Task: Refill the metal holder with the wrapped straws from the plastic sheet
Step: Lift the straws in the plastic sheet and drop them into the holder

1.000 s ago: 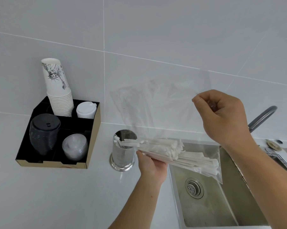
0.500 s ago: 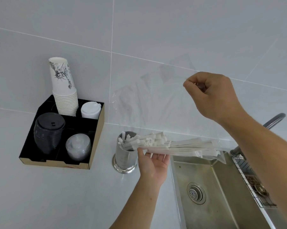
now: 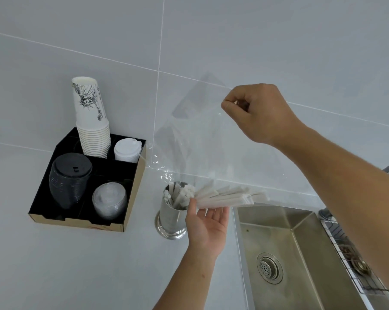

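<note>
A shiny metal holder [image 3: 171, 220] stands on the white counter, left of the sink. White wrapped straws [image 3: 220, 196] lie nearly level, their left ends poking into the holder's mouth. My left hand [image 3: 208, 227] cups the bundle from below, thumb on top, right beside the holder. My right hand [image 3: 256, 113] is up high, fingers pinched on the top edge of a clear plastic sheet [image 3: 202, 139] that hangs down over the straws and holder.
A black cardboard tray [image 3: 126, 195] at the left holds a tall stack of paper cups [image 3: 91, 121], white lids, black lids and clear lids. A steel sink [image 3: 285, 253] with a drain lies at the right, a wire rack [image 3: 354, 260] beyond it.
The right hand has lifted the plastic sheet higher. The straws' left ends have slid further into the holder, and the bundle has shifted left with the left hand.
</note>
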Action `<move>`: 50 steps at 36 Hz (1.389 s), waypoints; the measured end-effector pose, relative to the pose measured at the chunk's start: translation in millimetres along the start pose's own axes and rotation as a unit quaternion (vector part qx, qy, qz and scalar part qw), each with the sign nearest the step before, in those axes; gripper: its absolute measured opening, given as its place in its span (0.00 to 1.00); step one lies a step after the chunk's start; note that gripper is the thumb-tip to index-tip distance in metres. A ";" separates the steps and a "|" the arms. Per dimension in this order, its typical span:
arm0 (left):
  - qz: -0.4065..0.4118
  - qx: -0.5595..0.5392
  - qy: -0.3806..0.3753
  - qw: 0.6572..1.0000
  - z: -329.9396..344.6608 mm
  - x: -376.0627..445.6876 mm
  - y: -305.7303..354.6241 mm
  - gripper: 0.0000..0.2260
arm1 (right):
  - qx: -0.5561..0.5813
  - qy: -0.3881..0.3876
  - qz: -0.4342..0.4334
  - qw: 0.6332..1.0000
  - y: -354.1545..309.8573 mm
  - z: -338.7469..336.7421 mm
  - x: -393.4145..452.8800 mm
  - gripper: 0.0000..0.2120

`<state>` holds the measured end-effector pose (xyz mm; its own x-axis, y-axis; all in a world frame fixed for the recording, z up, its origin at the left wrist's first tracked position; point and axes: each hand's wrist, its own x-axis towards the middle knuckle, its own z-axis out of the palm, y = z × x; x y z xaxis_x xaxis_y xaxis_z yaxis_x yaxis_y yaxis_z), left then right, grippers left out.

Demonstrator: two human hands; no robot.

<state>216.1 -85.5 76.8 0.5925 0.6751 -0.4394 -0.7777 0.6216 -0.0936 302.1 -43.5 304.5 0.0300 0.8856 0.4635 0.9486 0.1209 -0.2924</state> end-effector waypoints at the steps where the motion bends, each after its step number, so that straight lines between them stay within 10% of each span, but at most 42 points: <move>1: 0.000 -0.003 -0.001 1.000 -0.3 1.2 1.1 0.23 | -0.003 -0.005 -0.004 1.000 -1.3 2.9 3.7 0.09; 16: 0.028 -0.049 0.032 0.998 4.2 15.3 5.0 0.07 | 0.002 -0.054 0.001 0.999 -3.8 20.0 26.5 0.09; 23: 0.056 -0.084 0.052 0.994 6.3 22.9 13.9 0.08 | 0.003 -0.147 0.045 0.988 4.4 15.0 12.7 0.25; 30: 0.053 -0.067 0.055 0.995 3.6 19.2 13.9 0.12 | -0.025 -0.168 0.067 0.983 4.9 34.6 -0.4 0.09; 50: 0.005 -0.049 -0.008 0.999 0.1 3.5 6.8 0.15 | 0.053 -0.116 0.085 0.988 -21.1 -39.6 14.9 0.09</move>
<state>212.9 -78.9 74.7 0.5872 0.6880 -0.4265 -0.7999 0.5738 -0.1757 295.0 -50.6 350.7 0.1021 0.9746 0.1993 0.8970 -0.0036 -0.4419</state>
